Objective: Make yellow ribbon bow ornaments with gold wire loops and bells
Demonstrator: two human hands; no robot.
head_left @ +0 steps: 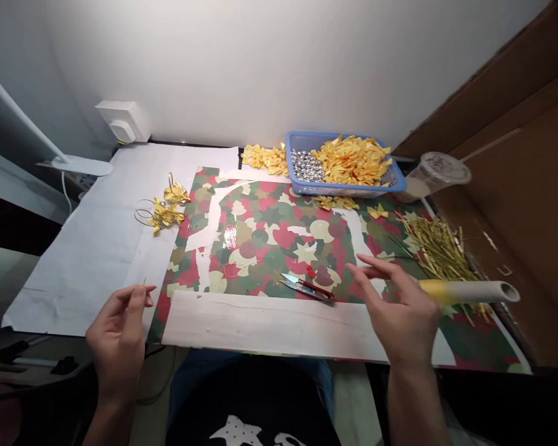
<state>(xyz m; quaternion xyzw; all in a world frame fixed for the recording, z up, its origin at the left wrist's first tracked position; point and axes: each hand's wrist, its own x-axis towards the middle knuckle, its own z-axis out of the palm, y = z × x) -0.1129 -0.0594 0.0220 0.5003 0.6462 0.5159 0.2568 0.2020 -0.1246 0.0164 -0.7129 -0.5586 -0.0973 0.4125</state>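
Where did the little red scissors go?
In the head view, the red thread snips lie on the patterned sheet, just left of the right hand, at the pale board's edge.

No text, label, brand or number can be read in this view. The lid of the plastic cup (439,167), far right, carries faint brown printing, too small and blurred to read. The black shirt (253,402), near centre, bears a white star-shaped print with a further white mark beside it, both cut off by the near frame edge; no lettering is legible.
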